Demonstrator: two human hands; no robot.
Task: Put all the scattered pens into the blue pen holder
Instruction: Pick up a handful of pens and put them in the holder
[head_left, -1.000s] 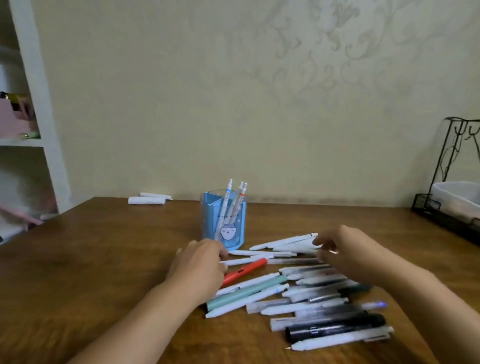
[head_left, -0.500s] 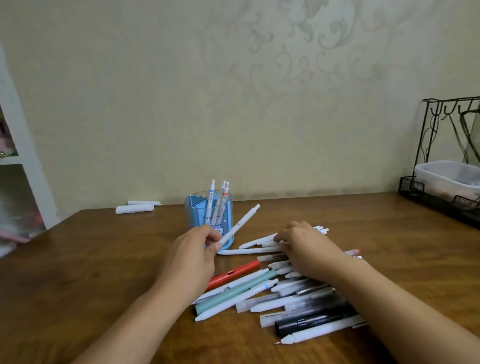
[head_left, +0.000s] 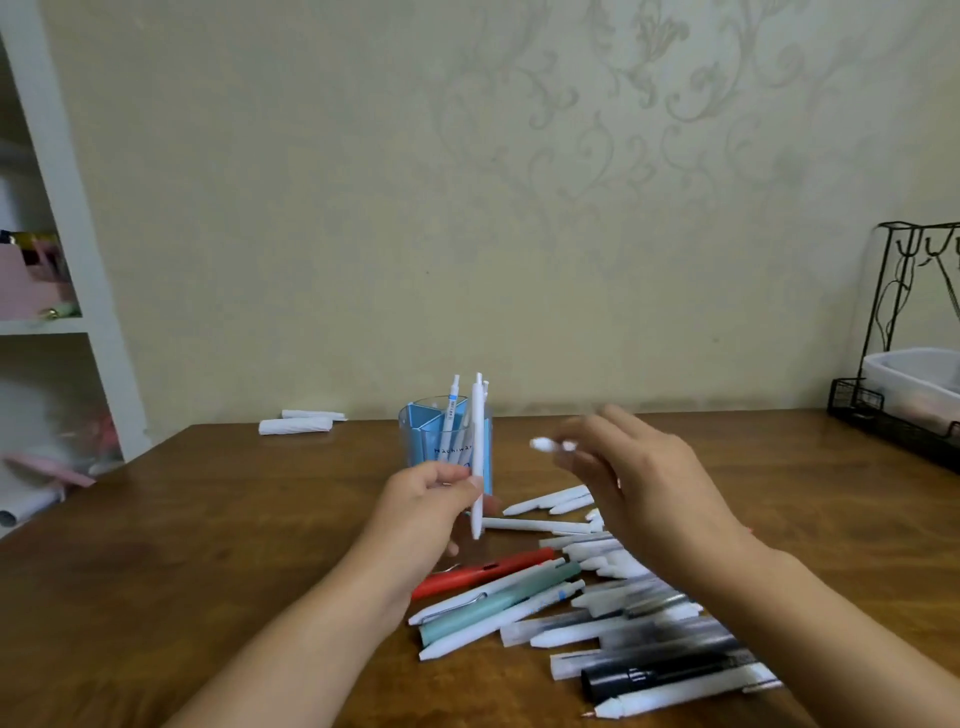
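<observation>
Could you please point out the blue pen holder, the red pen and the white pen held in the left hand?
blue pen holder (head_left: 415, 434): head view, left wall.
red pen (head_left: 483, 572): head view, mid-barrel.
white pen (head_left: 477, 431): head view, upper barrel, above the left hand (head_left: 423, 506).

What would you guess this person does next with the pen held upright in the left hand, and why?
Probably lift the white pen slightly and drop it into the blue pen holder: the left hand holds it upright just in front of the holder's wall.

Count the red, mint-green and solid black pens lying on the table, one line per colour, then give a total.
red pen: 1
mint-green pen: 1
black pen: 1
Total: 3
</observation>
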